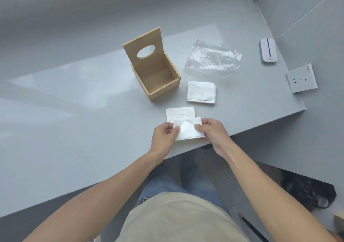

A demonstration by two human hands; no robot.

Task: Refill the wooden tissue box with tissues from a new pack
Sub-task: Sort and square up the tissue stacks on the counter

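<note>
The wooden tissue box stands open on the grey table, its lid with an oval hole raised upright at the back; nothing shows inside it. To its right lies a small stack of folded white tissues. Behind that stack lies the empty clear plastic pack. Near the table's front edge my left hand and my right hand pinch the two ends of a folded white tissue. It overlaps another tissue lying flat on the table.
A white device with a dark slot lies at the far right. A grey socket plate sits near the table's right edge. The table's front edge runs diagonally just past my hands. A black bag is on the floor.
</note>
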